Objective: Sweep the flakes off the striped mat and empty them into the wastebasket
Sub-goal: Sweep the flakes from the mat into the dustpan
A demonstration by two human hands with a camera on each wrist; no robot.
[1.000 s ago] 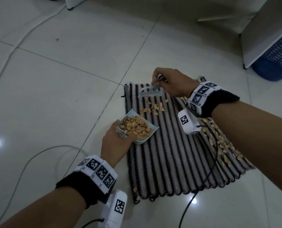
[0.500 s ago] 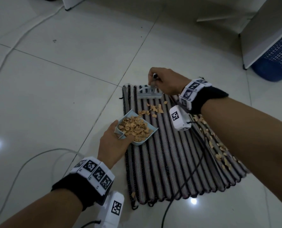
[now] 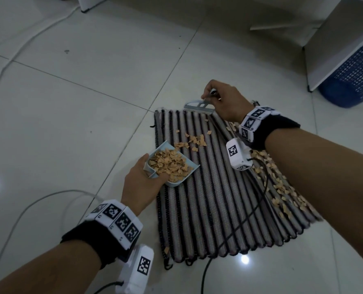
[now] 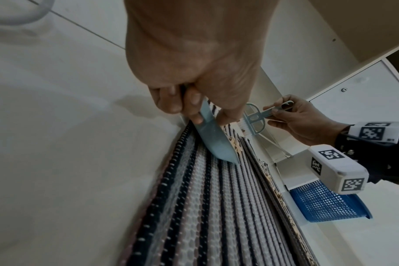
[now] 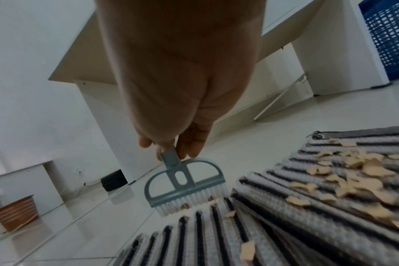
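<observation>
A black-and-grey striped mat (image 3: pixel 214 204) lies on the tiled floor. My left hand (image 3: pixel 143 183) grips a light-blue dustpan (image 3: pixel 192 168) heaped with tan flakes (image 3: pixel 170 163), its lip resting on the mat's left part. My right hand (image 3: pixel 225 100) pinches the handle of a small grey-blue brush (image 3: pixel 198 106) at the mat's far edge; its bristles (image 5: pixel 191 201) touch the mat (image 5: pixel 285 225). Loose flakes (image 3: pixel 195 141) lie between brush and dustpan, and more flakes (image 3: pixel 282 187) along the right side. In the left wrist view the dustpan (image 4: pixel 214 140) shows edge-on, the brush (image 4: pixel 255 117) beyond it.
A blue mesh wastebasket (image 3: pixel 354 71) lies on its side at the far right, partly behind a white furniture panel (image 3: pixel 335 45). White cables (image 3: pixel 28 209) curve over the floor at left. A black cable (image 3: pixel 246 221) crosses the mat. A brown ribbed pot (image 5: pixel 16 210) stands far off.
My right hand has drawn the brush away from the dustpan to the mat's far edge, leaving a small scatter of flakes behind it. The left hand holds the dustpan in about the same place.
</observation>
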